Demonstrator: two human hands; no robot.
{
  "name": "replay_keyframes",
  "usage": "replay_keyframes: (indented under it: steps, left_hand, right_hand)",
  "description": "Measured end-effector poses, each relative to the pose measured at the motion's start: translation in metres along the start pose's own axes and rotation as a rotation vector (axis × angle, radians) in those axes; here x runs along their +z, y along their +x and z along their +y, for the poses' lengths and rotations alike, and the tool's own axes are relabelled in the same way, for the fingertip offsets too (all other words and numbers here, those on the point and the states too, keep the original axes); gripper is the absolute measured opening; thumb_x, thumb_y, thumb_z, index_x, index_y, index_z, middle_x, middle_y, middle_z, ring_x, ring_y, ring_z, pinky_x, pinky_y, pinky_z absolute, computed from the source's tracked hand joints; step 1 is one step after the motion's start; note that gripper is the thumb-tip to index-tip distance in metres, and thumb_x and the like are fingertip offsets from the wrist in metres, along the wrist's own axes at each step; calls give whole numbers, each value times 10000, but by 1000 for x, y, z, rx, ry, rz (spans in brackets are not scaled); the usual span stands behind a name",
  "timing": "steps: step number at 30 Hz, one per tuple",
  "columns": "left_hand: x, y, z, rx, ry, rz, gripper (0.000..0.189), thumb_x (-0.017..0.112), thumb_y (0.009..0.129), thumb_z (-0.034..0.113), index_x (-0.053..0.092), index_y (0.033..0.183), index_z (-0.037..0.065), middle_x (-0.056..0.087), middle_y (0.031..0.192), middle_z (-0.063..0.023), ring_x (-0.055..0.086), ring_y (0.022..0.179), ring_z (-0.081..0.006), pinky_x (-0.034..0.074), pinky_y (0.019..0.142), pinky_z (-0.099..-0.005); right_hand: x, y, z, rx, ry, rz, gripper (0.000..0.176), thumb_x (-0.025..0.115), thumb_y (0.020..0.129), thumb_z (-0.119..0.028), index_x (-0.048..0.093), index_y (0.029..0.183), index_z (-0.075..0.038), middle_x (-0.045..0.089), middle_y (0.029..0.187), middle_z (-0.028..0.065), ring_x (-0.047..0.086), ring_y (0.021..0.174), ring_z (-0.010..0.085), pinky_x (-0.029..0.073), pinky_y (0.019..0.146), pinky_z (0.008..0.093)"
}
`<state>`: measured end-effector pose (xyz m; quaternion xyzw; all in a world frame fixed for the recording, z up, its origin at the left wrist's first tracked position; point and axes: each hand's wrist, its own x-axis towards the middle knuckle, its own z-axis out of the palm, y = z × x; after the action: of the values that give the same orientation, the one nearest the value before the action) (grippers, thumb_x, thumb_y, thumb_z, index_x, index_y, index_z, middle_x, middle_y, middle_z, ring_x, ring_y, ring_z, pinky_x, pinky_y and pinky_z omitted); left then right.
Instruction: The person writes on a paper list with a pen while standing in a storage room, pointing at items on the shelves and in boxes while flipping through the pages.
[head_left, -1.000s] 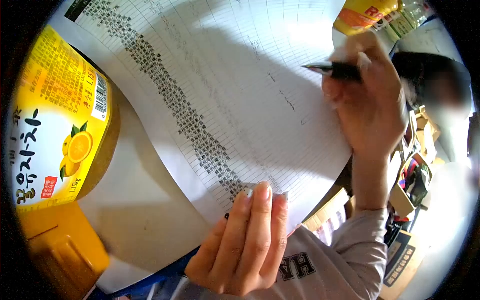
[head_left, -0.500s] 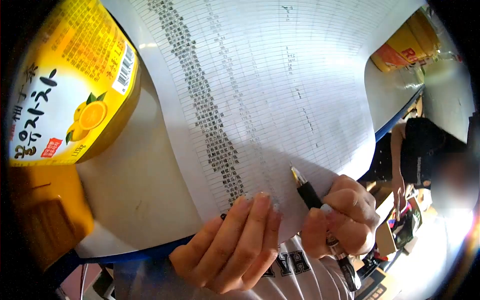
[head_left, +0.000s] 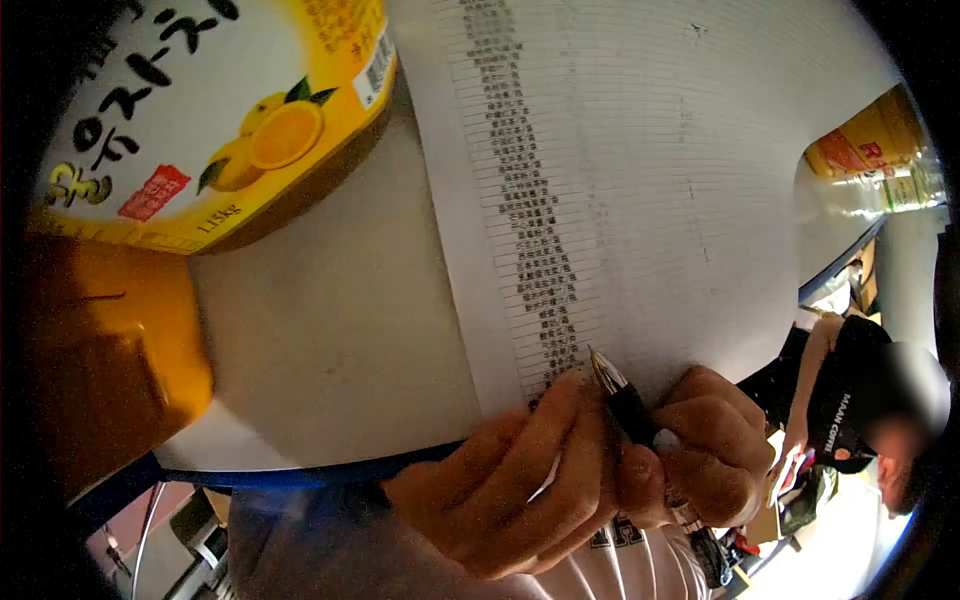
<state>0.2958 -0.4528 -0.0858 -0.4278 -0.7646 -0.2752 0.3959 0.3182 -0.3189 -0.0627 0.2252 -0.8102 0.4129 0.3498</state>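
A printed sheet with a long column of small characters and ruled rows lies on the white table. My right hand is closed around a pen, which has a dark grip and a metal tip. The tip is at the lower rows, beside the printed column. My left hand bends over the sheet's bottom edge, its fingertips together on the paper close to the pen. Its thumb is hidden, and a small dark thing shows by its fingertips, too small to name.
A large yellow-labelled jar with a citrus picture stands at left, near an orange container. Another yellow container stands at far right. The table has a blue edge. Beyond it is a person in a black top.
The view has shifted, so the jar and sheet appear further right. My pen tip is now nearer the printed column and the two hands are closer together.
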Motion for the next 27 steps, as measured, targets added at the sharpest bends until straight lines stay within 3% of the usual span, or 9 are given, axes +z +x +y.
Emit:
replay_keyframes:
  steps: [11, 14, 17, 22, 27]
  left_hand:
    - [3, -4, 2, -19, 5, 95, 144, 499, 692, 169, 521, 586, 74, 564, 602, -79, 581, 552, -184, 442, 405, -240]
    - [3, -4, 2, 13, 35, 115, 152, 500, 690, 161, 515, 571, 67, 560, 597, -76, 571, 544, -179, 443, 405, -237]
    - [5, -3, 2, 21, 60, 142, 154, 495, 696, 152, 513, 574, 61, 561, 601, -70, 569, 549, -179, 447, 410, -235]
    - [3, -2, 0, 65, 69, 79, 150, 495, 701, 137, 513, 581, 50, 570, 622, -70, 572, 567, -182, 459, 431, -244]
    - [-1, -3, 1, 30, 51, 61, 132, 508, 695, 131, 522, 592, 51, 578, 649, -76, 573, 591, -186, 461, 442, -246]
  right_hand:
    - [2, -4, 6, -46, 61, 41, 214, 677, 480, -24, 482, 566, -49, 417, 463, 52, 342, 317, 132, 226, 271, 233]
    - [3, -1, 11, -174, 63, 47, 187, 670, 452, -28, 527, 572, -41, 409, 450, 41, 340, 318, 122, 217, 274, 227]
    - [2, -2, 10, -145, 81, 39, 182, 662, 430, -37, 558, 579, -37, 402, 442, 32, 337, 315, 114, 210, 274, 224]
    - [-2, -5, 4, -53, -41, 96, 215, 655, 515, 14, 450, 533, -49, 406, 443, 51, 342, 304, 127, 236, 266, 230]
    - [-1, -4, 4, -77, -18, 59, 221, 670, 494, 2, 469, 574, -45, 422, 460, 56, 360, 314, 132, 258, 272, 237]
